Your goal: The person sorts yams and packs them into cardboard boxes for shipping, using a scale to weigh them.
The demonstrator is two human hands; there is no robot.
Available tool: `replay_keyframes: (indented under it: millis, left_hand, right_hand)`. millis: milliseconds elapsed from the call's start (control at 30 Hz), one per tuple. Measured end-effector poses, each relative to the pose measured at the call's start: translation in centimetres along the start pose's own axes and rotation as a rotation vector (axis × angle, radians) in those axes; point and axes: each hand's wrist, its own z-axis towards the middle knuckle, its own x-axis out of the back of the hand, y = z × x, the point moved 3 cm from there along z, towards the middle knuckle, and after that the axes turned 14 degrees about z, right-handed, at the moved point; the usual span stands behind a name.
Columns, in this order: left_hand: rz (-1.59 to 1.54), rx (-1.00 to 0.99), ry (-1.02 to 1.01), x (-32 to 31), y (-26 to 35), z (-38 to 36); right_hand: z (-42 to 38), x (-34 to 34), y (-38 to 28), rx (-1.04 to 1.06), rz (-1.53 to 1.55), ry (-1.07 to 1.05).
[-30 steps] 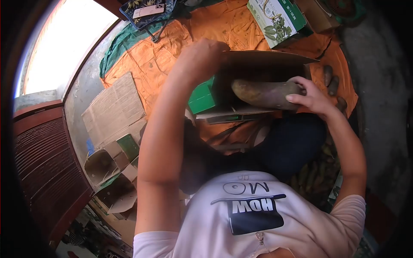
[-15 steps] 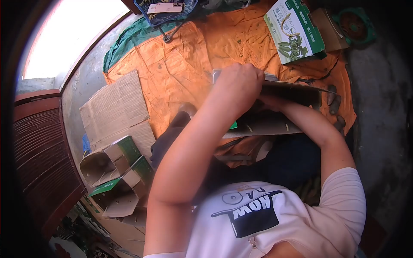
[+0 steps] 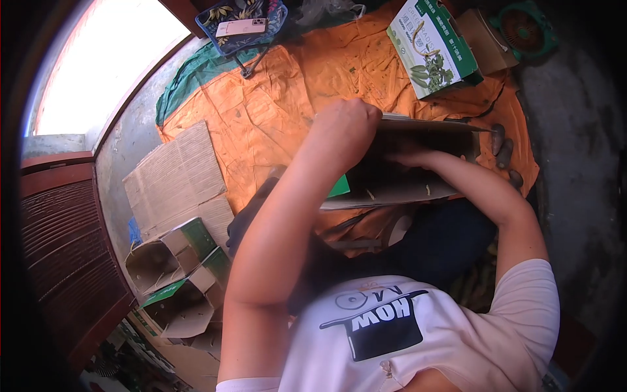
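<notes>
In the head view, my left hand [image 3: 347,125] is closed on the upper left edge of an open cardboard box [image 3: 405,195]. A green flap [image 3: 339,187] shows at the box's left end, beside my left forearm. My right hand [image 3: 413,155] reaches into the box from the right side. Its fingers are in the dark inside, so their pose and anything they touch cannot be made out. The box lies across the front of my legs, its opening facing me.
A green-and-white printed carton [image 3: 428,49] stands on the orange sheet [image 3: 261,98], near a green fan [image 3: 524,29]. Dark, long root-like pieces [image 3: 503,153] lie right of the box. Opened cartons [image 3: 186,261] and flat cardboard [image 3: 176,173] are at left. A phone [image 3: 241,27] rests on a patterned stool [image 3: 225,44].
My left hand and the box have shifted slightly left in view. More of the box's inside shows, and my right hand is more visible within it. The surroundings have also shifted a little.
</notes>
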Motion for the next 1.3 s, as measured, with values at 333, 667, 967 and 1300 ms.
replay_keyframes:
  millis: [333,667,967,1300]
  left_hand:
    - [-0.057,-0.021,-0.022,0.1,0.1,0.5]
    - [-0.113,-0.139,0.445,1.7,-2.1,0.1]
    - [-0.344,0.335,0.516,1.0,-6.4,-2.5]
    - [0.324,0.185,0.433,2.0,-13.9,-7.4]
  right_hand:
    - [-23.3,6.7,-1.6,0.590,0.441,0.404]
    - [-34.1,2.6,32.7,-0.020,0.804,1.030]
    - [-38.8,-12.3,52.6,-0.477,1.101,1.103]
    - [-37.4,-21.3,62.0,-0.640,1.143,1.002]
